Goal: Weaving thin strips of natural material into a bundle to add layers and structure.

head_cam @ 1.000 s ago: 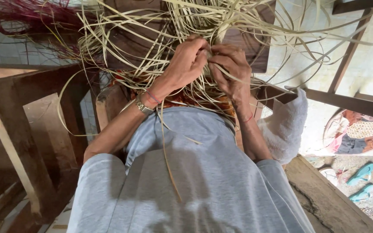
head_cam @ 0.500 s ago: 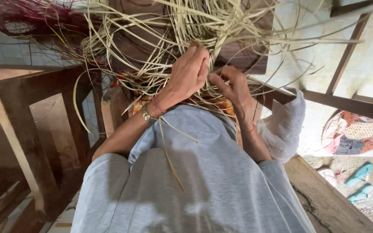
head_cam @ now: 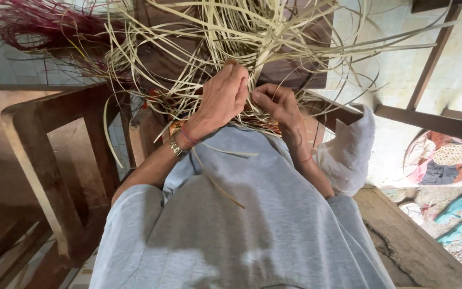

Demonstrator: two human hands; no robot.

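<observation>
**Both hands buried in pale reed strips, weave progress not readable**

- Left hand (head_cam: 224, 96): fingers curled over a bunch of pale reed strips (head_cam: 241, 37), grip closed on them. A metal watch (head_cam: 176, 144) and a thread band are worn at the wrist.
- Right hand (head_cam: 276, 104): a few strips are pinched between thumb and fingertips, just beside the left hand; grip narrow, closed on the strips.
- The strips are held over the lap, directly ahead of the grey shirt (head_cam: 231, 230). Loose ends are fanned out in all directions above the hands; one long strand is draped down across the shirt.
- An orange patterned cloth (head_cam: 266, 127) is partly seen under the hands.
- Progress: judged early or mid-way. No finished woven panel is exposed; whatever is already plaited is hidden behind the hands. Most strip length is seen loose and unworked, so much appears left.
- A bundle of dark red fibre (head_cam: 38, 27) is lying upper left, well apart from the hands, untouched.
- Surroundings: wooden chair frame (head_cam: 44, 160) at left, white towel (head_cam: 348, 155) on the rail at right, teal sandals (head_cam: 453, 217) on the ground lower right.
</observation>
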